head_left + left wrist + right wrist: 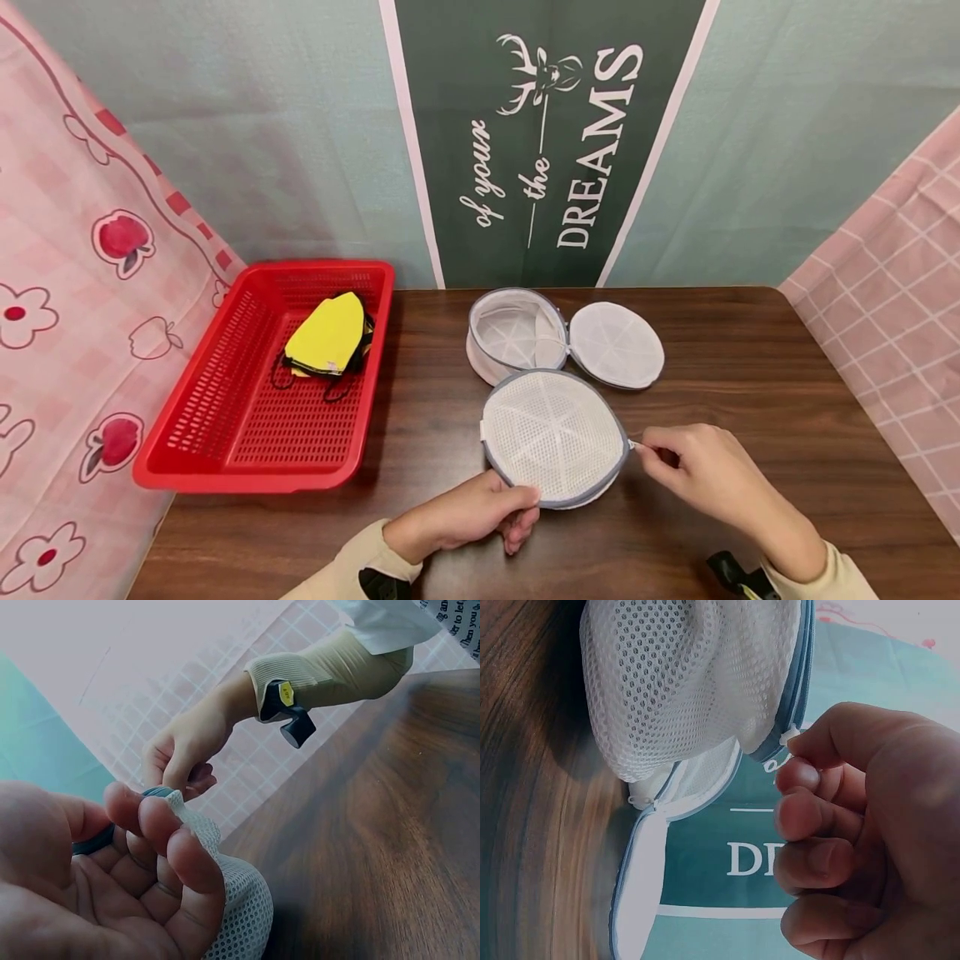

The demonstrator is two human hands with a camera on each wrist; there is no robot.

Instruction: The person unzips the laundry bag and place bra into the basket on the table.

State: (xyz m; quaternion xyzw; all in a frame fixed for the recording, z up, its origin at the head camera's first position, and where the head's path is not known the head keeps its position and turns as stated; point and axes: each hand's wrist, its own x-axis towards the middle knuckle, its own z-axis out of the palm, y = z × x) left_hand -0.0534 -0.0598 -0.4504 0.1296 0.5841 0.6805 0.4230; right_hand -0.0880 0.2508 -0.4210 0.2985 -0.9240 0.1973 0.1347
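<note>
A round white mesh laundry bag [555,437] with a grey-blue zip edge is held tilted above the table, its lid side facing up. My left hand [483,515] grips its near left rim, thumb on top and fingers curled below. At the bag's right side, my right hand [708,471] pinches the small white zipper pull [789,736] between thumb and forefinger. In the right wrist view the mesh side wall [652,697] bulges below the zip. Behind it stands a second mesh laundry bag [480,357], unzipped, its round lid [617,346] folded out to the right.
A red plastic basket [247,482] sits on the left of the brown wooden table [750,358]. Inside it lies a yellow pouch [326,333] with black edging and cords. Printed cloths [300,167] hang around the table at the back and sides.
</note>
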